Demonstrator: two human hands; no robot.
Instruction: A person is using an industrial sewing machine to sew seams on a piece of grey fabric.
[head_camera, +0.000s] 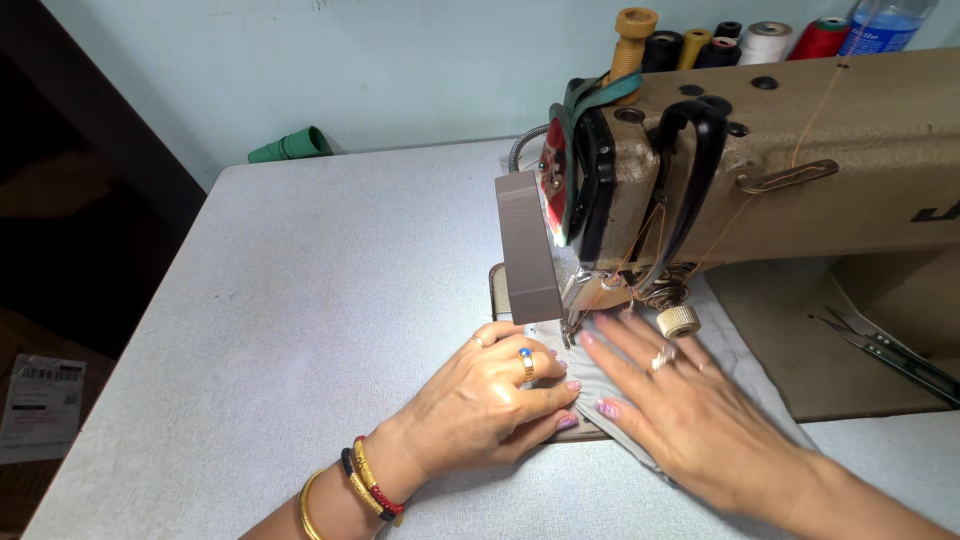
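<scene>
**Both hands flat on grey cloth at the sewing machine needle**

The left hand (490, 395) lies palm down on the pale grey tabletop (300, 300), wrist bent inward, its fingers (545, 385) stretched out and close together, pressing the near edge of a piece of light grey woven cloth (745, 370). Gold rings sit on two of its fingers, and gold, black and red bangles circle the wrist. The right hand (690, 410) rests flat on the same cloth just to the right, its fingers (620, 345) spread and pointing up-left toward the metal presser foot (572, 325); a ring shows on one of them. Neither hand grips anything: both are open and press down.

The cloth lies under the head of the beige industrial sewing machine (850, 150), running from the presser foot back toward the right across the machine bed. It looks smooth, lit brightly near the needle by the machine's small lamp. The two hands are near each other, fingertips almost meeting in front of the foot. Black-handled thread snips (890, 355) lie on the bed, well apart to the right.
</scene>
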